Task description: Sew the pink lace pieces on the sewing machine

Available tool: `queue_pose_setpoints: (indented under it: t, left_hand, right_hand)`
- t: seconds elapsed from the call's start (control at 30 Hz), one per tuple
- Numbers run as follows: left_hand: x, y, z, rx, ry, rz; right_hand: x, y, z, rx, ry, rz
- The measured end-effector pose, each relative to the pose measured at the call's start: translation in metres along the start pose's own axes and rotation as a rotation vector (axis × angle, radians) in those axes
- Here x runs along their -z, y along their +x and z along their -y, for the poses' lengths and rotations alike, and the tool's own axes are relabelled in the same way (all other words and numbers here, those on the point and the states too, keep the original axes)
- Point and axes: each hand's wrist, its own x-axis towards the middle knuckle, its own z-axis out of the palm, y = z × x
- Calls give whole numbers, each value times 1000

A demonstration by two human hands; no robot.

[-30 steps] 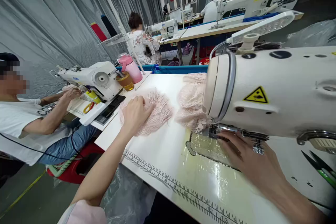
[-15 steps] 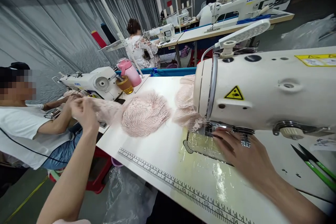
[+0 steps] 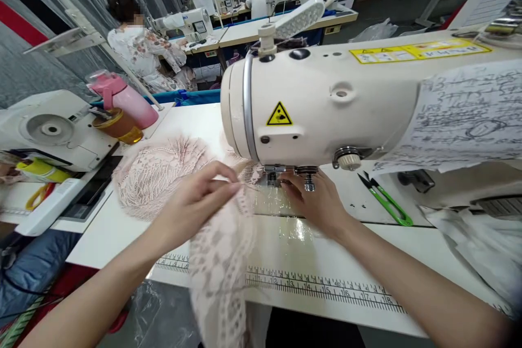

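Note:
My left hand point(image 3: 199, 201) pinches the upper end of a pale pink lace strip point(image 3: 222, 255), which hangs over the table's front edge. It is in front of the sewing machine point(image 3: 326, 103), left of the presser foot point(image 3: 272, 176). At the foot's right side is my right hand point(image 3: 316, 201), fingers bent loosely and slightly apart, with no cloth visible in them. The machine's metal parts partly cover those fingers. Left of the foot lies a heaped bundle of pink lace point(image 3: 159, 174). More pink lace point(image 3: 248, 171) reaches behind the foot.
Green-handled thread snips point(image 3: 387, 201) lie right of my right hand. A printed ruler point(image 3: 318, 285) runs along the table's front. A brown cup point(image 3: 118, 125) and a pink jug point(image 3: 126, 98) stand at the left, beside another machine point(image 3: 49, 125). White cloth point(image 3: 477, 244) lies at the right.
My left hand has come from the neighbouring worker's side at the far left to near the presser foot, bringing the lace strip. My right hand stays at the foot. The view has turned right.

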Motion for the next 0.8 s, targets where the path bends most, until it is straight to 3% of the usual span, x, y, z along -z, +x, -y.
queue_pose_setpoints:
  t: [0.03,0.07,0.13,0.23,0.3,0.37,0.57,0.8]
  left_hand:
    - [-12,15,7,-27,33,118]
    - [-22,27,14,-85,96,151]
    - [-41,44,27,-232,356,51]
    - [-58,45,35,-465,789,-207]
    - [-65,35,35,-634,909,-240]
    - [-71,25,35,-744,922,-193]
    - [-84,21,49,-793,874,-123]
    - [-76,27,58,-735,758,-33]
  right_hand:
    - [1,0,0,-17,-2,9]
    - [1,0,0,-30,-6,7]
    - [0,0,0,-45,-17,-14]
    - [-1,-1,-2,-45,-1,-39]
    - [0,-1,-2,-9,11,-25]
    - [1,-1,0,48,2,36]
    - [2,-8,4,30,-118,225]
    - [1,-20,4,55,-272,308]
